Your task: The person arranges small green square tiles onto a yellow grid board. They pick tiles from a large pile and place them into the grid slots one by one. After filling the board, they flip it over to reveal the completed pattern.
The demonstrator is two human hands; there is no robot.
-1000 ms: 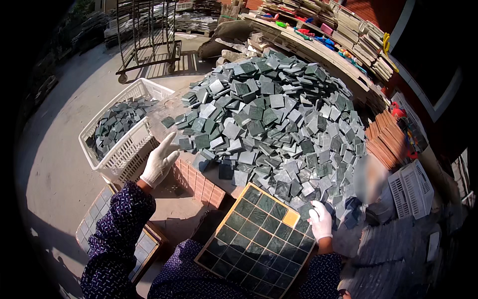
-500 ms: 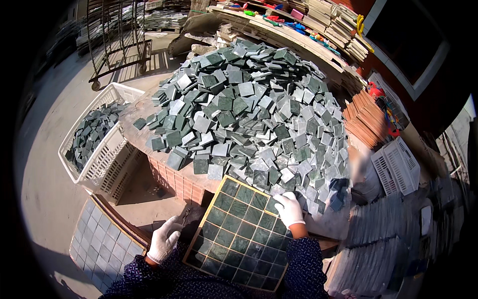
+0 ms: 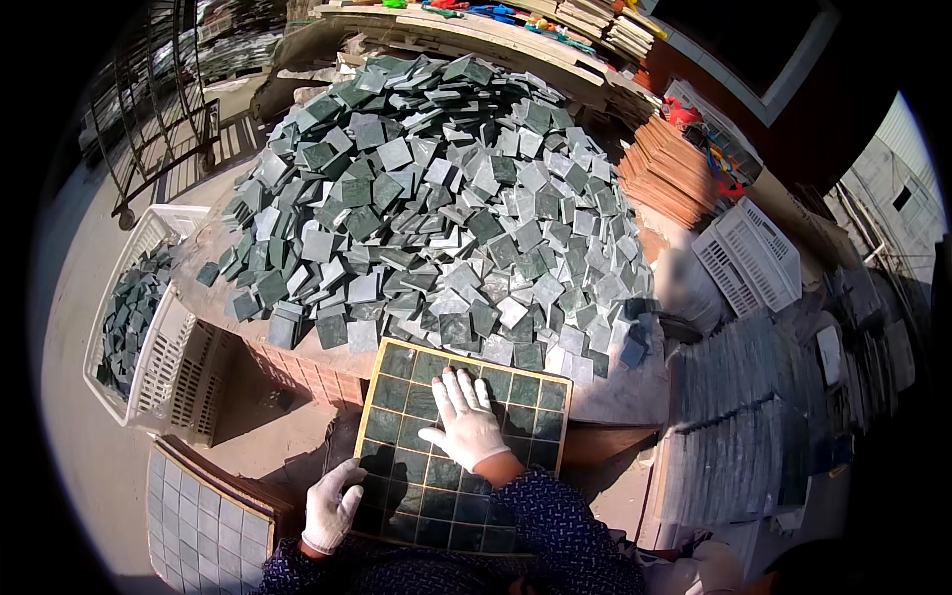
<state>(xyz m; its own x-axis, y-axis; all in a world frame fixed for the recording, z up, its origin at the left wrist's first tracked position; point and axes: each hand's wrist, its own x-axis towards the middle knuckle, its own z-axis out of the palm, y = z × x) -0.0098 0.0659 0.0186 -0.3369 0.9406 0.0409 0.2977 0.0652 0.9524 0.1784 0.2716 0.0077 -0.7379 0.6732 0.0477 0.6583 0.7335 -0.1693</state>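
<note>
The gridded tray of green tiles lies flat in front of the person, its far edge against the worktop, w/ dark green squares filling its wood-framed cells. Right hand, in a white glove, rests palm-down on the tiles near the tray's middle — grip open, fingers spread flat, holding nothing. Left hand, also white-gloved, sits at the tray's near left edge, fingers curled over the frame; whether it truly clamps the edge can't be told. Both sleeves are dark blue w/ a small pattern. Just beyond the tray, the worktop carries a big loose heap of grey-green square tiles, some right beside the tray's far edge. To the left, lower down, a white plastic basket holds more dark tiles. At lower left, another gridded tray w/ paler tiles lies on the floor. Right of the heap — a stack of reddish-brown tiles and an upturned white crate, w/ stacks of grey sheets nearer.
</note>
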